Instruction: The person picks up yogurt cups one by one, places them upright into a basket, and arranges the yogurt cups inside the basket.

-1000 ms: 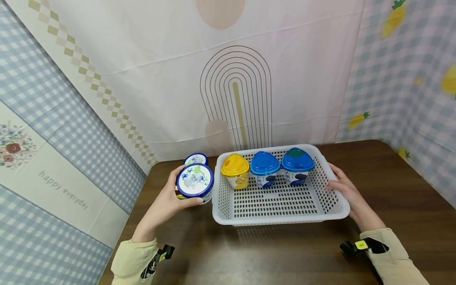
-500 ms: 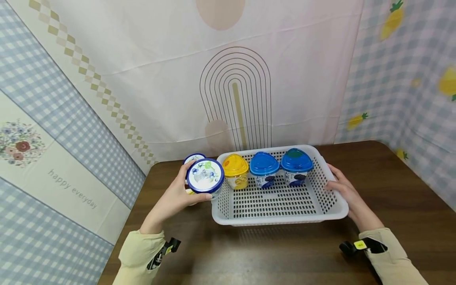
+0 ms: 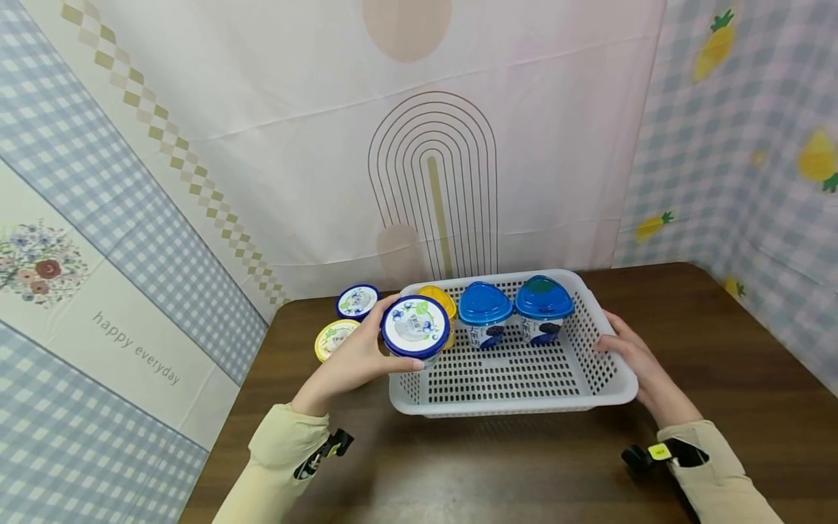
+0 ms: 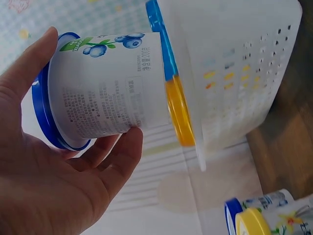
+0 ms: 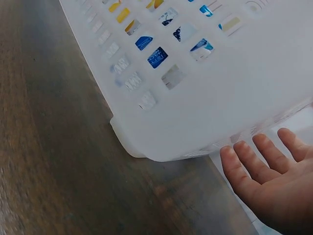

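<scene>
My left hand (image 3: 360, 360) grips a yogurt cup (image 3: 415, 327) by its sides, over the left end of a white plastic basket (image 3: 497, 407). The cup's lid has a blue rim and a blueberry picture; small print covers its wall (image 4: 102, 93) in the left wrist view. Inside the basket, along the back, stand a yellow-lidded cup (image 3: 441, 295), partly hidden by the held one, and two blue-lidded cups (image 3: 486, 306). My right hand (image 3: 635, 360) holds the basket's right rim, thumb over the edge; in the right wrist view its fingers (image 5: 264, 152) lie along the outer side.
On the dark wooden table (image 3: 524, 473), left of the basket, stand a blue-rimmed blueberry cup (image 3: 358, 300) and a yellow-rimmed cup (image 3: 334, 338), the latter partly behind my left hand. A printed cloth (image 3: 294, 182) hangs behind the table.
My left hand has carried the blueberry yogurt cup rightward, from beside the basket to over its left end, uncovering the yellow-rimmed cup on the table. My right hand stays on the basket rim.
</scene>
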Available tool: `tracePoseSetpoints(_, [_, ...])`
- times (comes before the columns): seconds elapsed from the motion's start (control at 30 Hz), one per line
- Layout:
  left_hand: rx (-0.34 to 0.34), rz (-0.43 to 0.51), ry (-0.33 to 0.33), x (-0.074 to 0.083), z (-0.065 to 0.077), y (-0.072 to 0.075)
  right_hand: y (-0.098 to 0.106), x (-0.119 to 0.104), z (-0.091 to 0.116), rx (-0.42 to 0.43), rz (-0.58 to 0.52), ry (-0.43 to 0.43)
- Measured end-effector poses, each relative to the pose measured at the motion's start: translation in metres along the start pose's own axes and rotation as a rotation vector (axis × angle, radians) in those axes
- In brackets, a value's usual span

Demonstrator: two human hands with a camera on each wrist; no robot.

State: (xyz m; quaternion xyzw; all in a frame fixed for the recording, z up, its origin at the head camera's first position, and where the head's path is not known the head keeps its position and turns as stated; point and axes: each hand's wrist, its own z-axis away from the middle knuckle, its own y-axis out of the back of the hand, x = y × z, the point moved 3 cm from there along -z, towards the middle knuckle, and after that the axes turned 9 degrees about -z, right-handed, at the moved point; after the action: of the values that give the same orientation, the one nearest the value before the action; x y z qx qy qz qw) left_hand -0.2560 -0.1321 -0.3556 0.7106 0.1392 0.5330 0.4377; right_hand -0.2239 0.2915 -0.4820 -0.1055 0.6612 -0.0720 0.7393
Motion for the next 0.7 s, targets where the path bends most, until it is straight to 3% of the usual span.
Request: tracePoseSetpoints(0.7, [-0.088,-0.028,-0.099,0.035,-0.028,0.000,0.001,0.002,-0.002,-0.014,-0.021,-0.001])
